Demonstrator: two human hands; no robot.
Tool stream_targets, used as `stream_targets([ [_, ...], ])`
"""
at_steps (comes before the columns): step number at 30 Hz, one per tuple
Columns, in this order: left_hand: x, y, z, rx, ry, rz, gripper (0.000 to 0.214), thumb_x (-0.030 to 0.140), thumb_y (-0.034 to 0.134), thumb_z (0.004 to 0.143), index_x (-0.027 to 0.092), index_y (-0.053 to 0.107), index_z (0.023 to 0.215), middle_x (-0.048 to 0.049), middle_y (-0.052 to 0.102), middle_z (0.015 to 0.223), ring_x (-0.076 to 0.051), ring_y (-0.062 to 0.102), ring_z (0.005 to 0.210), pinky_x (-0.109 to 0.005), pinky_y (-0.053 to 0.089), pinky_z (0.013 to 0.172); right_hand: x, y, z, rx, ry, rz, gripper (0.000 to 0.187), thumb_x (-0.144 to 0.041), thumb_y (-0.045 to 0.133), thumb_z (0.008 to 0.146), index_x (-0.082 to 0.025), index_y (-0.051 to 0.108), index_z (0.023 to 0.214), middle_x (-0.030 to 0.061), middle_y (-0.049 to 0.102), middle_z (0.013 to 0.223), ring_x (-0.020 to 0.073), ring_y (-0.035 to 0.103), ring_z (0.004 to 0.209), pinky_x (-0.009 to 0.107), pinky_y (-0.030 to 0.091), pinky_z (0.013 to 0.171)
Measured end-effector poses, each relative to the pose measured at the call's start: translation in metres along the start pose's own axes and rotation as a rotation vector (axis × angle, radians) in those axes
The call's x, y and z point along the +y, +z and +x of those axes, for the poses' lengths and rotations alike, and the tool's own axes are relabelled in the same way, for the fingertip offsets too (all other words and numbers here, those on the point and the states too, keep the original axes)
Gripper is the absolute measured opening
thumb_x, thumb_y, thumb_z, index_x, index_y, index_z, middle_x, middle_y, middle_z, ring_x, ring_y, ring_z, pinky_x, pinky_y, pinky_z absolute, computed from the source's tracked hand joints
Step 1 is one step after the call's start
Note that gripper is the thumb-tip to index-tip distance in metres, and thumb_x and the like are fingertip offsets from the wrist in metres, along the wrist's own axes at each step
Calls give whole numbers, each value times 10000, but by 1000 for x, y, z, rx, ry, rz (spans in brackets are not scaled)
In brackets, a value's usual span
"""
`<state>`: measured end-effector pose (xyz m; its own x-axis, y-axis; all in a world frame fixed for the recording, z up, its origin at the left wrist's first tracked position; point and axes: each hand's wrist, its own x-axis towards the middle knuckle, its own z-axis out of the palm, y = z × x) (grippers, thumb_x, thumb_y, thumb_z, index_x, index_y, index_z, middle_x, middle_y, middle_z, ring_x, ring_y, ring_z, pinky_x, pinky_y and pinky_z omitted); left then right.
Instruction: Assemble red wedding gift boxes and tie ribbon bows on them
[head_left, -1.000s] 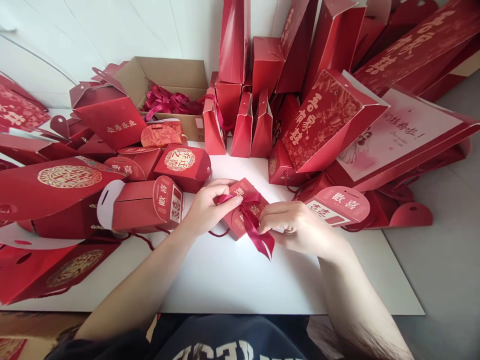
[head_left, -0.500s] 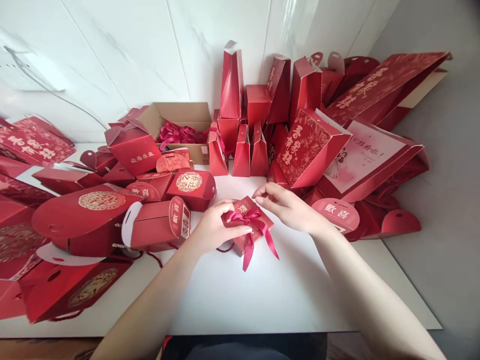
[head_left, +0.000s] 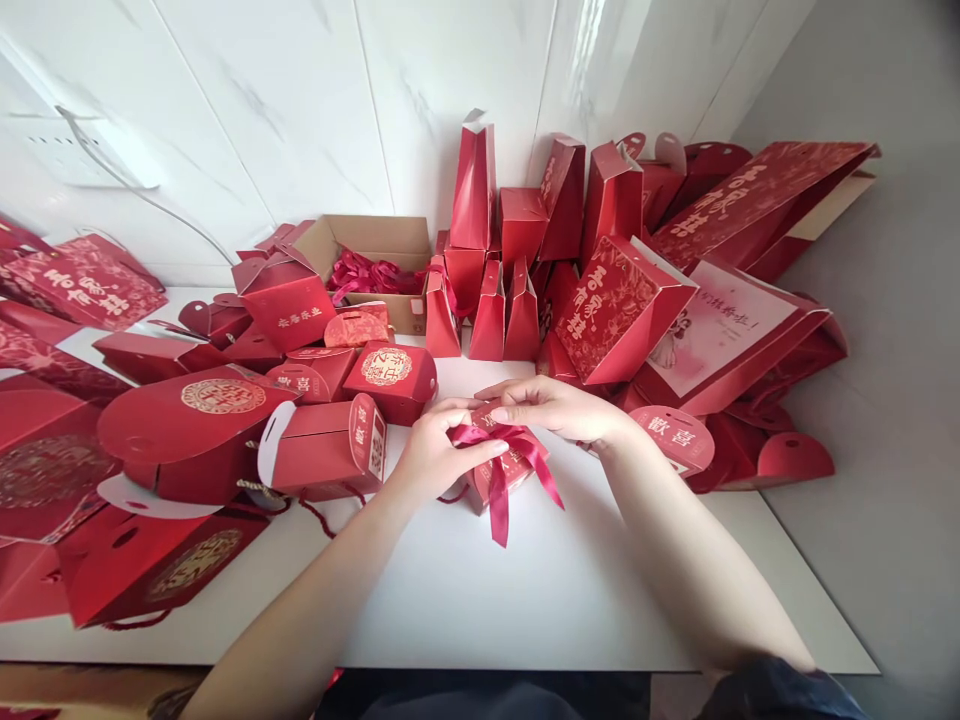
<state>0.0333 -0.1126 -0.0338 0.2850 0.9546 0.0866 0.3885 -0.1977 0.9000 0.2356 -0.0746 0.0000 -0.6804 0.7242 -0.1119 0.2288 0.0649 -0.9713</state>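
Note:
A small red gift box (head_left: pixel 516 468) with pale Chinese lettering is in front of me, above the white table. A dark pink satin ribbon (head_left: pixel 499 500) is tied across it in a bow, its two tails hanging over the near side. My left hand (head_left: pixel 435 455) grips the box's left side, its thumb lying over the bow. From the far right, my right hand (head_left: pixel 562 408) holds the top far edge, thumb on the lid and fingers behind. Its fingertips are partly hidden, as is the box's far side.
Red folded boxes (head_left: pixel 202 430) crowd the left, and upright red boxes and bags (head_left: pixel 607 310) crowd the back right. A cardboard carton (head_left: pixel 409 232) of pink ribbons stands against the wall. The white table (head_left: pixel 555 610) ends at its front edge.
My right hand has moved left and closed on the box's far edge; before, it hovered just off the corner. My left hand keeps its grip. The whole view has shifted slightly.

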Motion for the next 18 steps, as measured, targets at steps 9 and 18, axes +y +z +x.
stream_targets([
  [9,-6,-6,1,17,12,0,396,355,776,713,171,448,588,-54,626,1206,-248,604,1134,-405,470,974,12,-6,-11,-54,-57,14,317,-491,657,843,-187,736,801,60,620,1244,228,566,1164,369,363,1088],
  [18,-7,-17,3,-52,-1,51,260,464,742,749,209,694,768,-56,586,1283,-256,572,1186,-407,434,1029,18,-10,-12,45,-69,30,290,-433,635,875,-175,733,784,83,621,1275,226,602,1109,387,408,1036],
])
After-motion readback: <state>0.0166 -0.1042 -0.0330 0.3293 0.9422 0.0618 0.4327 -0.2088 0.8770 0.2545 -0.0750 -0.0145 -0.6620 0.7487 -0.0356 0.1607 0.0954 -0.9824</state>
